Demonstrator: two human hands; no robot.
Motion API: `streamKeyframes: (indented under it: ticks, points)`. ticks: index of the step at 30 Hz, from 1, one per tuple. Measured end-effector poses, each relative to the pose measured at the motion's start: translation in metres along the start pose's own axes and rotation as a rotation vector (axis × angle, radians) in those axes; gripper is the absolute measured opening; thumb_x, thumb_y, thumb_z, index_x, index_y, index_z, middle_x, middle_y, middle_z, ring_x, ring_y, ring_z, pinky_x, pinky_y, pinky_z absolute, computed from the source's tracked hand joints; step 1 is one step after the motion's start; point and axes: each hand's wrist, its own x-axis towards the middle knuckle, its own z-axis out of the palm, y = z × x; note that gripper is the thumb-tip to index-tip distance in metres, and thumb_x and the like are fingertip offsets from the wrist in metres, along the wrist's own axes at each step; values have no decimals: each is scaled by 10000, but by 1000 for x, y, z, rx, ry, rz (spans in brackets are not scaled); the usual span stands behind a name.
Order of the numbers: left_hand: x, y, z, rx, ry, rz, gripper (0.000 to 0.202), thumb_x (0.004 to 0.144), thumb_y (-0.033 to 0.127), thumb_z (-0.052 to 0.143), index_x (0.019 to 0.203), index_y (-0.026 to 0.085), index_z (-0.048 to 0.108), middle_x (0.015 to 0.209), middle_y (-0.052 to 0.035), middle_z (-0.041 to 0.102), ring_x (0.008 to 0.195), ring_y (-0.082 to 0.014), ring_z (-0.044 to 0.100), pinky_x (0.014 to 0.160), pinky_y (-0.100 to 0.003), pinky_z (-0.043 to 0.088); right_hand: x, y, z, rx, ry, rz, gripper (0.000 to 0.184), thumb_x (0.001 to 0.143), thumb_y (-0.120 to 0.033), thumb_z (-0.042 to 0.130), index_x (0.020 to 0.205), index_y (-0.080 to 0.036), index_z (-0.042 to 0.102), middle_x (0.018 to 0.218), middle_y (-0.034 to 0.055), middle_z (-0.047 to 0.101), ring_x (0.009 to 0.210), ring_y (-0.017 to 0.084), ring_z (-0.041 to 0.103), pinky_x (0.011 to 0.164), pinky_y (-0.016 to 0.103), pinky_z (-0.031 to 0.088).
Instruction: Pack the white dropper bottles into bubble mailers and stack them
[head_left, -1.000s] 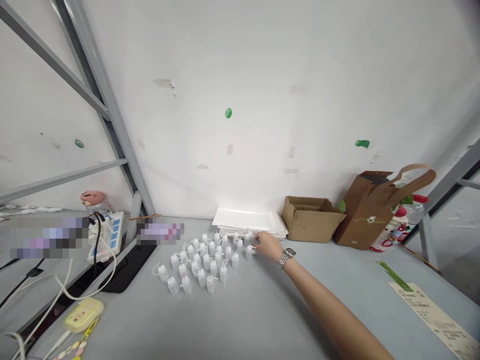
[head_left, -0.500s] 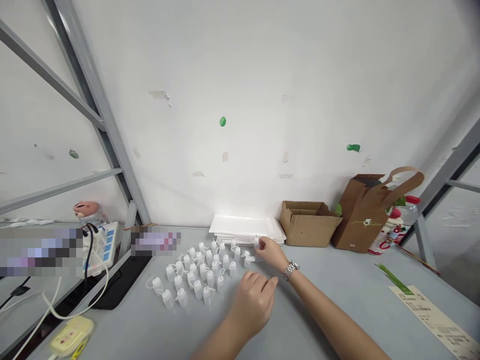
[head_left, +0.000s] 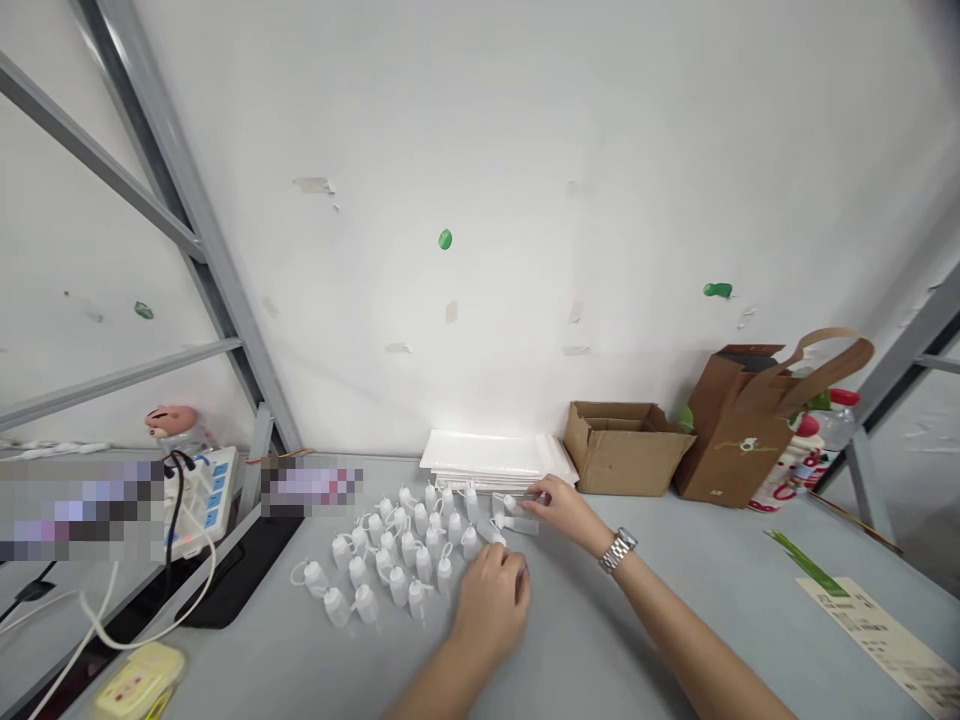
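Several small translucent squeeze bottles [head_left: 397, 585] with white tethered caps stand grouped on the grey table. My right hand [head_left: 561, 512], with a metal watch at the wrist, has its thumb and fingertips closed at a small bottle [head_left: 510, 505] at the group's back right. Just in front of that, another bottle [head_left: 523, 525] lies on its side. My left hand [head_left: 491, 595] is curled at the right edge of the group. A white bottle top [head_left: 497, 538] shows at its fingertips, and the rest is hidden behind the fingers.
Behind the bottles lies a stack of white flat packages [head_left: 495, 455] against the wall. A cardboard box [head_left: 626, 460] and a brown paper bag [head_left: 731, 450] stand to the right. At left are a power strip [head_left: 206, 505] with cables and a black pad [head_left: 240, 575].
My right hand has lowered the bottle from in front of the white stack to the table and moved right. My left hand has shifted slightly left and forward to a bottle. The view moved slightly.
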Motion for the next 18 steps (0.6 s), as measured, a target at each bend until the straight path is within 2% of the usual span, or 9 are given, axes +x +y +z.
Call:
streamKeyframes:
  ticks: [3,7,12,15,18]
  points:
    - [-5,5,-2,-47,-90,58,252,836,205,407,928,233,640,827,-25,670,793,-171,615,715,-269,455,11,-4,-11,-68,58,-36,229,819,-344,528,904,-159,633,901,71,605,805,178,565,749,288,436]
    - [-8,9,-4,-44,-110,75,273,852,234,382,891,225,652,806,-30,697,754,-177,637,679,-266,452,34,-9,-6,-425,82,-145,330,798,-377,578,1061,-178,583,1060,116,567,984,241,509,838,352,380]
    - [-6,4,1,-50,-73,80,274,851,255,389,847,216,660,786,-39,699,751,-176,641,668,-253,437,52,-7,4,-525,19,-210,290,767,-434,609,952,-211,620,1044,101,586,956,246,507,817,360,362]
    - [-7,5,2,-35,-75,91,271,848,257,394,820,215,659,740,-41,691,711,-171,636,640,-245,424,56,-2,0,-536,-4,-243,268,787,-449,577,912,-221,638,1021,85,596,934,229,516,777,327,383]
    - [-8,7,1,-17,-103,108,275,849,273,393,802,212,657,718,-46,685,692,-173,631,622,-246,413,58,3,-5,-551,-12,-265,218,847,-383,515,910,-223,649,975,69,605,891,197,534,741,289,398]
